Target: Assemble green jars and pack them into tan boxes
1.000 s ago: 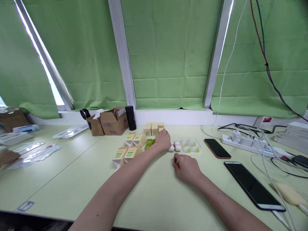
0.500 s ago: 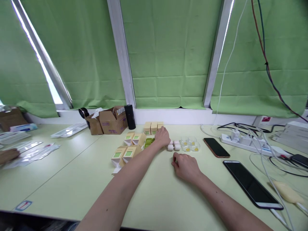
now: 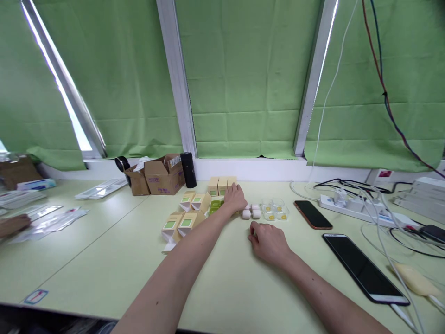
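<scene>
My left hand (image 3: pixel 235 198) reaches far across the pale green table (image 3: pixel 104 250). Its fingers curl downward beside the right end of a row of three small tan boxes (image 3: pixel 222 184); what lies under them is hidden. Just left of it sit green trays (image 3: pixel 214 207) and several open tan boxes with green faces (image 3: pixel 187 211). Right of it are two white earbud cases (image 3: pixel 251 213) and clear plastic shells with yellow dots (image 3: pixel 276 209). My right hand (image 3: pixel 269 242) rests on the table nearer to me, fingers curled in, with nothing visible in them.
Two phones (image 3: pixel 312 214) (image 3: pixel 363 268) lie at the right beside a power strip (image 3: pixel 354 204) and tangled cables. Brown cartons (image 3: pixel 163 174) and a black cylinder (image 3: pixel 188 170) stand by the window sill. Another person's hand (image 3: pixel 12 226) and clear packets (image 3: pixel 52 220) are at the far left.
My left hand has slid slightly farther forward, toward the row of tan boxes. My right hand has stayed in place.
</scene>
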Tool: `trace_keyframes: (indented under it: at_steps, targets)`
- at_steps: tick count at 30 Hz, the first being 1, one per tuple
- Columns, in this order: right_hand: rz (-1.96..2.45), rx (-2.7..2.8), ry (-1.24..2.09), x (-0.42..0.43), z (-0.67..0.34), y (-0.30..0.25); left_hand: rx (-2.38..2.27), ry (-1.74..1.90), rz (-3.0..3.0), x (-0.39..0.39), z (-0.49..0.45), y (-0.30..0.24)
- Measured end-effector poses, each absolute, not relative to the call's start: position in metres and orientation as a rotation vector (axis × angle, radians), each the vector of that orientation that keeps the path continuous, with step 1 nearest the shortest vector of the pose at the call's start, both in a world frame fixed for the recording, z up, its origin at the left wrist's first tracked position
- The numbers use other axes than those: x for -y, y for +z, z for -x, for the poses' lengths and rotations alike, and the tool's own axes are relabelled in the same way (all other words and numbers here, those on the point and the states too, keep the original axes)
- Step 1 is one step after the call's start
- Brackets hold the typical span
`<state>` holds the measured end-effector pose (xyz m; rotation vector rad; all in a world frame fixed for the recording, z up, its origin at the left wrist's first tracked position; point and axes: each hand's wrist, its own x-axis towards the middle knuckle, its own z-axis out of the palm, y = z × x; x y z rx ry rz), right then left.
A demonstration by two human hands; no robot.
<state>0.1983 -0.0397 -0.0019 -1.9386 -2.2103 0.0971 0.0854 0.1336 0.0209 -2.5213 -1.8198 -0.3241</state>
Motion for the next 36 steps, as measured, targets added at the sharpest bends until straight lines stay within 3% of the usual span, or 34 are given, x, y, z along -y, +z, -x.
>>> trace_keyframes:
  at_steps: [14, 21, 36]
  targets:
    - [1.939, 2.194, 0.100, 0.040, -0.197, -0.004, 1.690, -0.627, 2.520, -0.057, 0.011, 0.050]
    - [1.925, 2.183, 0.092, 0.040, -0.198, -0.006, 1.659, -0.315, 2.457, -0.030, 0.025, 0.031]
    - [1.919, 2.182, 0.083, 0.039, -0.199, -0.008, 1.667, -0.220, 2.504, -0.033, 0.016, 0.010]
